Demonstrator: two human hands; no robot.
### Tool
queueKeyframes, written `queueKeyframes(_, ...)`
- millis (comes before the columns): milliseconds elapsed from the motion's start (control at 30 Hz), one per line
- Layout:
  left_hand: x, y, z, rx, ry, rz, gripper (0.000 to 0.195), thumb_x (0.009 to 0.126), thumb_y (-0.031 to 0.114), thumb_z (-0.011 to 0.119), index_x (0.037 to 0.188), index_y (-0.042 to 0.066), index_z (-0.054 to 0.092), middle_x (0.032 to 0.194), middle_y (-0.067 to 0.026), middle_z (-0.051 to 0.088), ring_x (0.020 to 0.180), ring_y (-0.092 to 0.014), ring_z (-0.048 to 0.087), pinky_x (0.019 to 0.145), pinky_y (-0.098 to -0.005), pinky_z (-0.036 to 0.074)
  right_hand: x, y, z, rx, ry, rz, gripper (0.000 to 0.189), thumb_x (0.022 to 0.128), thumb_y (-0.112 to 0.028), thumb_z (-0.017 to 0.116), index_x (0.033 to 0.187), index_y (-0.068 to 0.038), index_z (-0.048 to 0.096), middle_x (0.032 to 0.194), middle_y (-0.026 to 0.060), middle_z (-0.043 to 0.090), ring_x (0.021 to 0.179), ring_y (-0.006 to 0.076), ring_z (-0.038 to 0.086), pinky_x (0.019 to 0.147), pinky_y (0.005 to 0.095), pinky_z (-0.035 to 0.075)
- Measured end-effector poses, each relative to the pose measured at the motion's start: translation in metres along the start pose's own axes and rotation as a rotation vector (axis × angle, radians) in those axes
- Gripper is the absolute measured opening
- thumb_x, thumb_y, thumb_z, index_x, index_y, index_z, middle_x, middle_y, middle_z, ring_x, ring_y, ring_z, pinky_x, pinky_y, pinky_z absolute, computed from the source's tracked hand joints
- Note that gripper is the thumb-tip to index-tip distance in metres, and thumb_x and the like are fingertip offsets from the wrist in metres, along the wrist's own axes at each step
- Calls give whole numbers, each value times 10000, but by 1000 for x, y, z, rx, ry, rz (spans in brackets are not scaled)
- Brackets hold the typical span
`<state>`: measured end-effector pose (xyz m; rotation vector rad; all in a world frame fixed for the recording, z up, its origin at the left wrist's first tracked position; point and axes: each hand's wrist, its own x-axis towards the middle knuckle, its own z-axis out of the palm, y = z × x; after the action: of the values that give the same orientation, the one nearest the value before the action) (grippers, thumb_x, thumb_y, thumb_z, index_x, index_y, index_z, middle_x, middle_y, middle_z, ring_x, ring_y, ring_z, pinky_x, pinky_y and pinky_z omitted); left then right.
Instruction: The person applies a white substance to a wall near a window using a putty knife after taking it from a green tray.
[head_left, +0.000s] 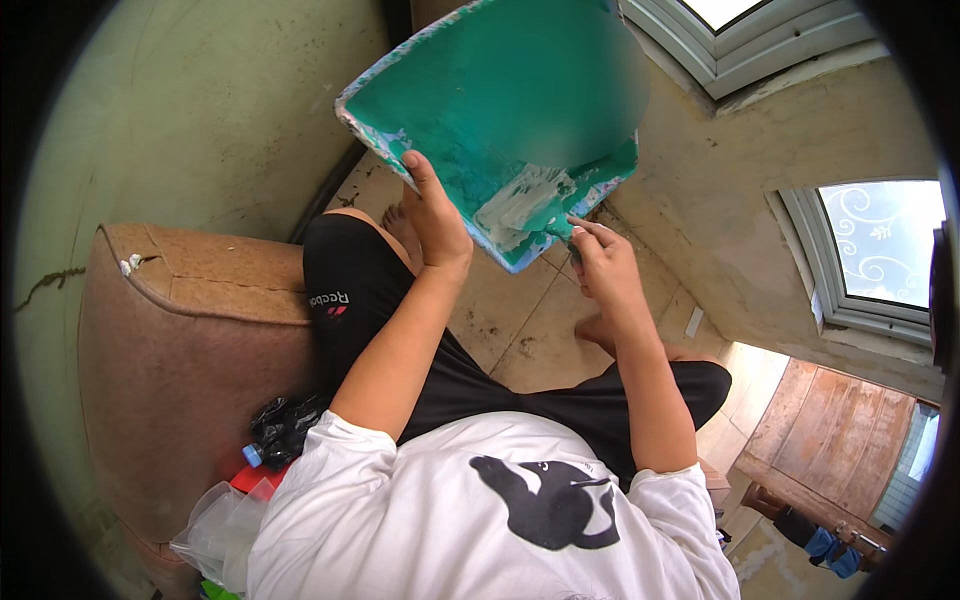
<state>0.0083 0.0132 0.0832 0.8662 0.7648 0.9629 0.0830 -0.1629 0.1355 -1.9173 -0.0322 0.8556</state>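
Note:
A large green tray-like panel (450, 112) with a raised, blue-and-white-spotted rim is held tilted in front of me. My left hand (441, 221) grips its near left edge, thumb over the rim. Close to the near corner, a pale smeared patch (517, 202) covers part of the green surface. In my right hand (609, 264) is a small hand tool (559, 226), its green end at the panel's rim beside that patch. Its exact kind cannot be made out. Part of the panel's far right side is blurred.
To my left stands a brown sofa armrest (240, 281), with a black plastic bag (283, 431) and a clear plastic bag (225, 529) by my side. Windows (874, 240) line the right wall; a wooden door (832, 435) lies beyond. Below is a tiled floor (510, 322).

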Motion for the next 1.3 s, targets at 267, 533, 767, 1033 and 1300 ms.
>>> queueKeyframes(267, 1, 11, 2, -60, -44, 25, 908, 959, 670, 408, 1469, -69, 274, 1518, -157, 323, 1374, -244, 354, 1141, -360, 284, -13, -14, -33, -33, -32, 75, 346, 979, -241, 521, 1239, -50, 645, 665, -12, 493, 496, 51, 368, 441, 222, 274)
queueKeyframes(533, 0, 7, 7, -147, -33, 28, 835, 981, 631, 413, 1370, -108, 385, 1363, -169, 473, 1236, -219, 478, 1066, -335, 366, 5, 18, -16, -194, -23, -175, 356, 971, -228, 528, 1191, 23, 652, 712, 13, 565, 593, 73, 501, 548, 243, 403)
queueKeyframes(767, 3, 6, 4, -128, 25, 63, 848, 973, 640, 426, 1383, -101, 380, 1388, -162, 453, 1261, -215, 453, 1081, -338, 348, -15, -15, -21, -54, -44, -20, 351, 971, -217, 540, 1198, 26, 651, 709, 0, 553, 595, 68, 488, 547, 245, 391)
queueKeyframes(1033, 4, 7, 1, -109, -88, 25, 923, 967, 665, 389, 1520, -42, 173, 1577, -150, 222, 1427, -254, 276, 1171, -368, 236, -8, 25, -12, -204, -54, -203, 379, 953, -210, 537, 1183, 76, 634, 779, 49, 619, 659, 106, 529, 641, 275, 440)
queueKeyframes(1300, 7, 7, -2, -57, -58, 26, 973, 950, 692, 394, 1510, -71, 165, 1573, -167, 219, 1423, -253, 279, 1170, -367, 241, -14, -7, -7, 18, -67, -30, 336, 992, -240, 542, 1262, -63, 637, 635, -32, 453, 497, 41, 355, 437, 216, 260)
